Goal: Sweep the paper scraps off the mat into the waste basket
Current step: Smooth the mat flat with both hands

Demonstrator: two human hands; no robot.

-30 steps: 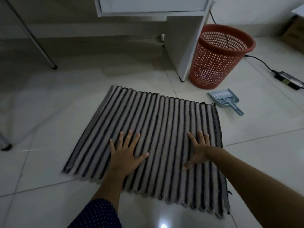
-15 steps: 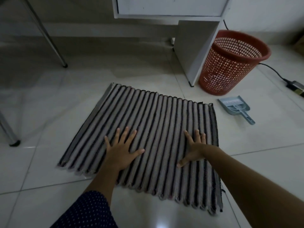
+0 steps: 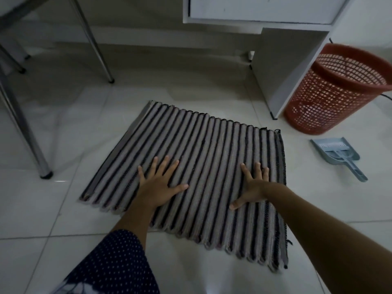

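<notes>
Both hands flat on the striped mat (image 3: 203, 158), palms down, fingers spread wide, gripping nothing; left hand (image 3: 158, 185) on the near-left part of the mat, its fingertips (image 3: 156, 159) pointing toward the far edge, thumb splayed out to the right; right hand (image 3: 252, 186) near the mat's right border, fingers (image 3: 257, 166) also pointing away, thumb angled back toward the near edge; the two hands well apart, bare stripes between them; left forearm in a dark dotted sleeve (image 3: 114, 264), right forearm bare.

Mat lies flat on the white tiled floor (image 3: 53, 209); no paper scraps can be made out on it in this dim light.

Orange waste basket (image 3: 337, 90) stands upright beyond and to the right of the right-hand fingers, well apart from the mat, just beside the white desk panel (image 3: 284, 68); grey-blue dustpan (image 3: 337, 154) with a brush in it on the floor right of the right-hand fingers, near the mat's right edge but not touching, handle pointing back toward the near side; metal table legs (image 3: 23, 124) off to the left beyond the left-hand fingers.
</notes>
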